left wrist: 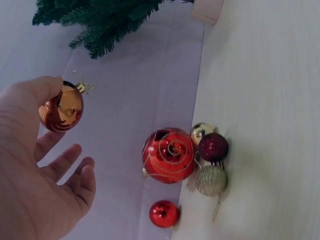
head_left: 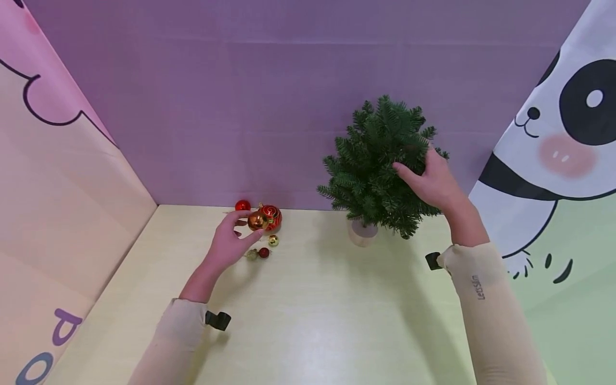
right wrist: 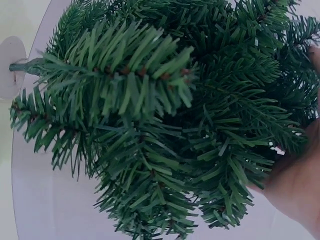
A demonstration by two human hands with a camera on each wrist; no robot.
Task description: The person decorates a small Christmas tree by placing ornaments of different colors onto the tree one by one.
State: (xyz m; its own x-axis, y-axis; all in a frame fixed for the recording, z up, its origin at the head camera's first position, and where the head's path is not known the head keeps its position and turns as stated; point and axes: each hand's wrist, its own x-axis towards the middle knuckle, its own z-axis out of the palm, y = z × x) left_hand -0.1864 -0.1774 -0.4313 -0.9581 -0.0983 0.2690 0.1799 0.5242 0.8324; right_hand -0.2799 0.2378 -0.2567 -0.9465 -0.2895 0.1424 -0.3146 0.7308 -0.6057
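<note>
My left hand [head_left: 231,241] pinches a shiny copper-coloured bauble [left wrist: 67,107] between thumb and forefinger, its gold cap and loop pointing away from the palm. The other fingers of that hand are loosely bent. Just beyond lies a large red bauble [left wrist: 170,156] with gold swirls. My right hand [head_left: 433,179] grips the side of a small green artificial Christmas tree [head_left: 377,160], thumb in front. Its fingertips are hidden among the branches [right wrist: 220,120]. The tree stands in a pale round base [head_left: 362,233] at the table's back edge.
Near the large bauble lie a small red bauble [left wrist: 164,214], a gold one [left wrist: 202,133], a dark red one [left wrist: 213,147] and a glittery pale gold one [left wrist: 211,180]. A purple backdrop [head_left: 269,107] rises behind the pale table [head_left: 308,310]. Printed panels flank both sides.
</note>
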